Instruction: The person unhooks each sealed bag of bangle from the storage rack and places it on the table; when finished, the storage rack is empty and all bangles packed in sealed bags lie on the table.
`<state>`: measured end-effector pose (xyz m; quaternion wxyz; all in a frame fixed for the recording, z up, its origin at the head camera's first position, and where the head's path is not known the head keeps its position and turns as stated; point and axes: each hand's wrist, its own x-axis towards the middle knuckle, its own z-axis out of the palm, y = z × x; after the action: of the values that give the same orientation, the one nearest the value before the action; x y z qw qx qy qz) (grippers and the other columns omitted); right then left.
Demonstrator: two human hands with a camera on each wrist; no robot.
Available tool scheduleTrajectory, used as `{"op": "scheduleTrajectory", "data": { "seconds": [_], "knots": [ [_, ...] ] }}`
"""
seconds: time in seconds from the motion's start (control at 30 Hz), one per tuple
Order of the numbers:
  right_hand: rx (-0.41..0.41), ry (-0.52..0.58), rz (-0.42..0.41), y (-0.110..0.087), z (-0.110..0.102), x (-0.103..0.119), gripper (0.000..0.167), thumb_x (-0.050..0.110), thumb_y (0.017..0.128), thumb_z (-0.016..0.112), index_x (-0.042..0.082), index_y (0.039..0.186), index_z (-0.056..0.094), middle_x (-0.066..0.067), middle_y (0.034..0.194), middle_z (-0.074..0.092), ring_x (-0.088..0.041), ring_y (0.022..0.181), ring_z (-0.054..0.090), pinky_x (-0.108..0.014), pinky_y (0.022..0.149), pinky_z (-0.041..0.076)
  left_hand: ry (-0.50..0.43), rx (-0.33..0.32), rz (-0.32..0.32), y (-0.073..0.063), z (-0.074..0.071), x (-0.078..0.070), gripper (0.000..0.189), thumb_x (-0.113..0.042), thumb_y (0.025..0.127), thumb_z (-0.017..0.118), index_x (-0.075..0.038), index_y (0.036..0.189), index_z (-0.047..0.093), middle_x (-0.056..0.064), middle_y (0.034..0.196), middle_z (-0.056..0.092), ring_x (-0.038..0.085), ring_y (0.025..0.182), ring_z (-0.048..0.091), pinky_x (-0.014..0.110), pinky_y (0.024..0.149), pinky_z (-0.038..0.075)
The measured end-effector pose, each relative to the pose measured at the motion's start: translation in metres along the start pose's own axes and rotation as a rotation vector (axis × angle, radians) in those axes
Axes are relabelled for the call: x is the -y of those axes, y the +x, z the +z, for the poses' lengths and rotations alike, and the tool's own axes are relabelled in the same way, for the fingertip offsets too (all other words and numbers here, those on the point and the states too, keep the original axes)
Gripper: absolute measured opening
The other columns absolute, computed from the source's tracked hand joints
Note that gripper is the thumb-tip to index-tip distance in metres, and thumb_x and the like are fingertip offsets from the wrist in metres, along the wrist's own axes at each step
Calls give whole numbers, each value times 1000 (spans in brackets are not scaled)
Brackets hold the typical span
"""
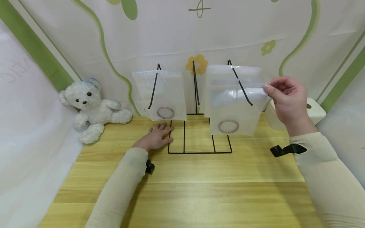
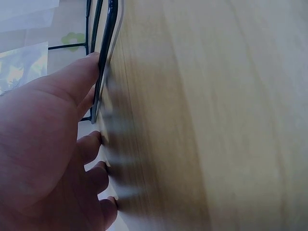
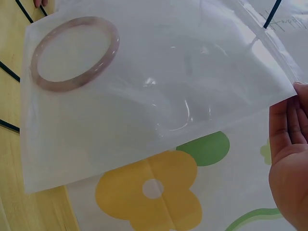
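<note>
My right hand (image 1: 291, 99) pinches the upper right edge of a clear zip bag (image 1: 242, 118) between thumb and fingers. A pinkish-brown bangle (image 3: 77, 54) lies in the bottom of that bag. The bag hangs on the right prong of a black wire rack (image 1: 199, 153), with more bags behind it. My left hand (image 1: 155, 136) rests on the table with fingers spread, its thumb touching the side wire of the rack's base. Above it, several more zip bags (image 1: 165, 88) hang on the left prong, the front one with another bangle (image 1: 165, 112) in it.
A white teddy bear (image 1: 94, 107) sits at the back left of the wooden table (image 1: 199, 190). Behind my right hand stands a white tissue box (image 1: 316, 109). A patterned curtain (image 1: 171, 31) closes off the back. The rack's middle prong (image 1: 195, 80) stands between both groups of bags.
</note>
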<state>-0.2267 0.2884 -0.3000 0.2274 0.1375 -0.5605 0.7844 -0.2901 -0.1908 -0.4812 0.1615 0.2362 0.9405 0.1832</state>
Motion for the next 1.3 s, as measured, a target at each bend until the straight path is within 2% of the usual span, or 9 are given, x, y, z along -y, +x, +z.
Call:
{"op": "scheduleTrajectory", "data": {
  "seconds": [0.13, 0.37, 0.67, 0.73, 0.87, 0.93, 1.03, 1.13, 1.3],
  "knots": [
    [-4, 36, -6, -4, 0, 1, 11, -21, 89, 74, -11, 92, 72, -10, 81, 75, -14, 71, 68, -18, 64, 58, -6, 5, -5, 0, -2, -3, 77, -71, 106, 49, -33, 171, 34, 18, 182, 10, 52, 167, 5, 78, 129, 1],
    [2, 97, -35, -13, 0, 3, 14, -28, 89, 67, -14, 90, 70, -13, 80, 74, -16, 72, 70, -21, 67, 61, -27, 16, 2, -13, -17, -27, 71, -58, 110, 53, -26, 171, 36, 24, 180, 12, 57, 165, 6, 80, 127, 3],
    [24, 133, -38, -23, -4, 6, 15, -30, 90, 63, -17, 91, 69, -15, 79, 74, -18, 69, 70, -21, 62, 60, -42, 4, 6, -6, -9, -11, 79, -74, 105, 48, -34, 171, 33, 17, 183, 9, 49, 168, 2, 77, 129, -1],
    [27, 144, -36, -25, -5, 6, 16, -31, 90, 62, -17, 91, 69, -16, 79, 74, -19, 69, 71, -22, 62, 61, -39, 10, -2, -10, -12, -17, 76, -69, 107, 49, -32, 171, 33, 18, 183, 9, 49, 168, 2, 77, 129, -1],
    [36, 170, -40, -30, -5, 6, 18, -32, 90, 60, -18, 92, 69, -17, 80, 75, -20, 70, 72, -23, 64, 62, -7, 26, -30, -22, -23, -39, 67, -48, 113, 53, -23, 172, 34, 20, 182, 10, 48, 168, 4, 74, 131, 2],
    [47, 194, -46, -31, -5, 6, 19, -34, 90, 58, -19, 93, 69, -18, 81, 75, -21, 70, 72, -24, 64, 63, 10, 36, -31, -25, -27, -45, 66, -47, 114, 53, -22, 172, 33, 21, 182, 10, 49, 168, 5, 75, 131, 4],
    [88, 260, -58, -34, -8, 6, 22, -37, 90, 52, -22, 94, 67, -21, 82, 75, -23, 72, 73, -26, 67, 64, -12, 30, -20, -23, -25, -40, 68, -50, 113, 53, -22, 171, 34, 22, 181, 11, 51, 167, 4, 76, 130, 3],
    [129, 323, -65, -36, -10, 5, 23, -40, 89, 48, -26, 95, 65, -23, 84, 75, -25, 74, 75, -28, 68, 65, -39, 20, -6, -16, -18, -27, 71, -59, 111, 52, -25, 171, 35, 22, 181, 11, 52, 167, 4, 78, 128, 2],
    [132, 298, -84, -41, -9, 6, 16, -37, 90, 53, -26, 96, 64, -23, 85, 75, -25, 75, 75, -28, 69, 65, -40, 7, -6, -6, -6, -7, 78, -74, 105, 47, -34, 171, 33, 15, 183, 11, 46, 169, 3, 76, 130, 1]
  ]
}}
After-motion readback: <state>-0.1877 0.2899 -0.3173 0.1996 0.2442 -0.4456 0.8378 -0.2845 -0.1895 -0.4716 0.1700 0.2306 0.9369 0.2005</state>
